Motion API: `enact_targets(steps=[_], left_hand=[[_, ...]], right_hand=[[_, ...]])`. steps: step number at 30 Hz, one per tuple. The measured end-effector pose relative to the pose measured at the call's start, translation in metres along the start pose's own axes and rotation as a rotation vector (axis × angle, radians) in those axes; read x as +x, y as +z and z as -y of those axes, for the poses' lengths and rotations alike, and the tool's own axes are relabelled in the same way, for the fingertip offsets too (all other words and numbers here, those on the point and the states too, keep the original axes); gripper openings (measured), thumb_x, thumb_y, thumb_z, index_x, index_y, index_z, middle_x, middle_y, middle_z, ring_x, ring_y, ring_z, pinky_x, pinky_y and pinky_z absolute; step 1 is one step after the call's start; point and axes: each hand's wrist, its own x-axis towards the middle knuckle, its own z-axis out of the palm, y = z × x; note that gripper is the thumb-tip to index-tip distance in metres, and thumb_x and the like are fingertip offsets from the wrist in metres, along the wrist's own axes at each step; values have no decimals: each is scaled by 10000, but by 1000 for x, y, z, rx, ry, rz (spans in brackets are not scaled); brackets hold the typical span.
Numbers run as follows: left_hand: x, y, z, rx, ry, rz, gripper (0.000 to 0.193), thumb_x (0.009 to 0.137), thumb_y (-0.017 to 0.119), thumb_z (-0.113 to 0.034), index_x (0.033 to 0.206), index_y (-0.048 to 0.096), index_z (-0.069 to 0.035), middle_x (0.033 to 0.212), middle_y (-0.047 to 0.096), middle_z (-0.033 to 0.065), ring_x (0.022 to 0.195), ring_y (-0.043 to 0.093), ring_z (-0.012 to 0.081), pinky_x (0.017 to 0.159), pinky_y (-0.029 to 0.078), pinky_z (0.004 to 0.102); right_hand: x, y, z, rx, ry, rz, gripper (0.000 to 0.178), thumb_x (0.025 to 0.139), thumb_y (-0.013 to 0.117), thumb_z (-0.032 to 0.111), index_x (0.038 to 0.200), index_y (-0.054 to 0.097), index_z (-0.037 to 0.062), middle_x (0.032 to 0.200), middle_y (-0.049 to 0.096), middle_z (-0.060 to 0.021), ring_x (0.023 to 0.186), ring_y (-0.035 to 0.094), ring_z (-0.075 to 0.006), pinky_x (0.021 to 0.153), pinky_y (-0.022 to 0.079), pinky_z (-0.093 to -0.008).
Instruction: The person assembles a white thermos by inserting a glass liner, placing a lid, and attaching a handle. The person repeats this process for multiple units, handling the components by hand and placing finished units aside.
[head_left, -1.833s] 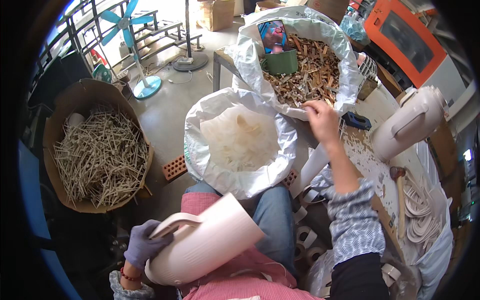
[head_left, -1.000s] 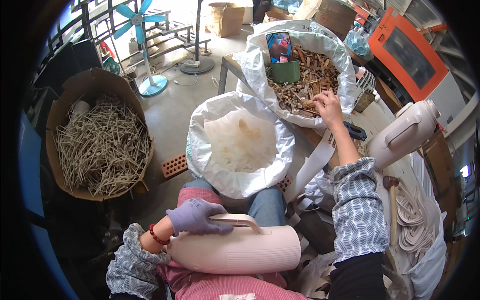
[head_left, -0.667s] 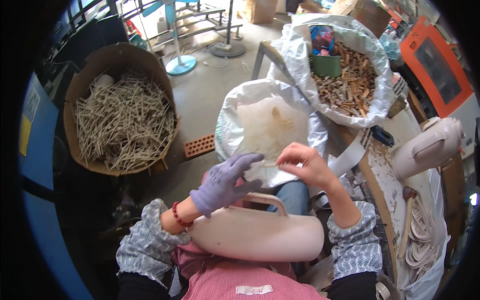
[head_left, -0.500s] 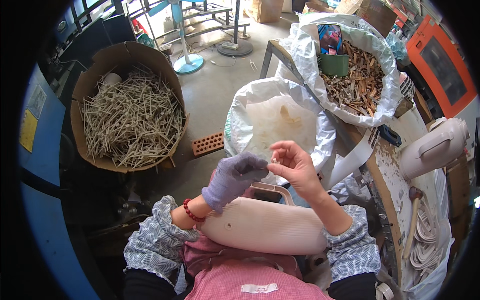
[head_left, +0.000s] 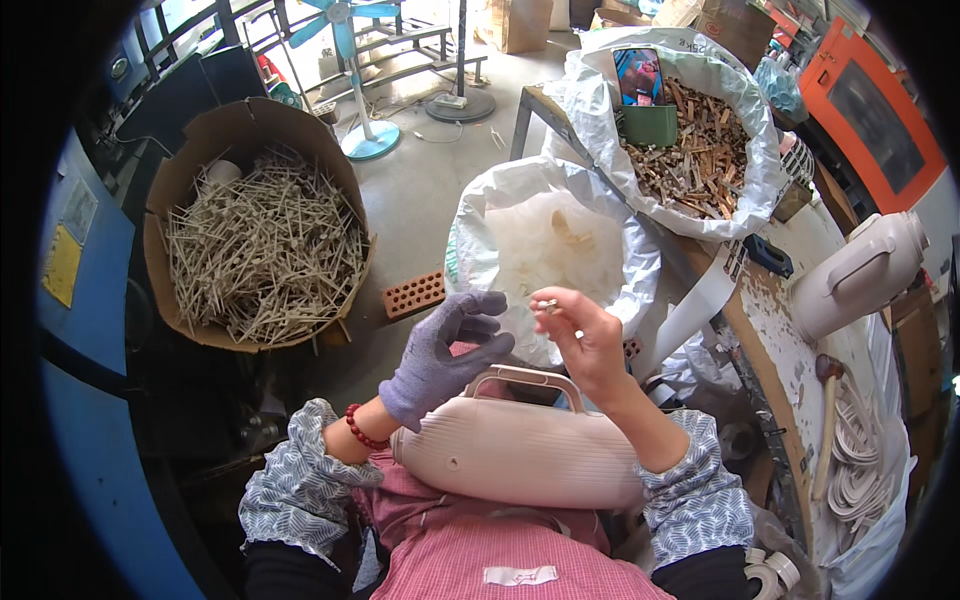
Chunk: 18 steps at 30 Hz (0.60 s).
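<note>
My left hand [head_left: 445, 345], in a grey-purple glove, is held up with its fingers apart and nothing between them. Bare and to its right, my right hand [head_left: 588, 340] pinches a small whitish piece [head_left: 547, 306] between thumb and fingertips; the piece is too small to tell its kind. Across my lap lies a pale pink ribbed thermos jug [head_left: 520, 455], its handle [head_left: 530, 378] pointing away from me below both hands. Just beyond the hands stands an open white bag [head_left: 480, 215] lined with translucent plastic, with a yellowish scrap [head_left: 572, 230] inside.
A cardboard box [head_left: 160, 250] of thin pale sticks stands left, near a perforated brick [head_left: 414, 295]. On the right, a worn table [head_left: 745, 330] bears another thermos jug [head_left: 860, 275], a mallet [head_left: 828, 420] and coiled strips [head_left: 858, 470]. Behind is a sack [head_left: 590, 110] of brownish pieces with a phone [head_left: 640, 78].
My hands have come apart: the left has drawn back leftward and spread its fingers. My right hand keeps the small piece, now clear of the glove.
</note>
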Motion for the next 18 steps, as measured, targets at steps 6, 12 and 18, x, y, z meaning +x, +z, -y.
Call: enact_targets(steps=[6, 12, 18], left_hand=[[0, -4, -2, 177, 268, 73, 307, 809, 735, -63, 1100, 640, -42, 1005, 667, 70, 840, 655, 164, 745, 538, 284], [4, 2, 8, 306, 342, 76, 269, 802, 709, -34, 1065, 658, -57, 975, 668, 96, 813, 670, 207, 708, 539, 301], [5, 5, -4, 322, 323, 193, 483, 767, 682, -22, 1231, 575, -103, 1112, 620, 140, 930, 651, 288, 760, 538, 379]], right_hand=[[-9, 6, 2, -386, -304, 13, 303, 735, 766, 37, 1023, 670, 48, 781, 662, -97, 669, 643, -244, 600, 520, -327], [-19, 8, -2, -202, -78, 31, 347, 797, 748, 54, 1102, 583, 35, 780, 677, -100, 637, 641, -180, 607, 516, -295], [-10, -10, 2, 518, 527, 186, 477, 837, 713, 50, 1255, 487, 16, 805, 668, -37, 718, 625, -86, 611, 495, -254]])
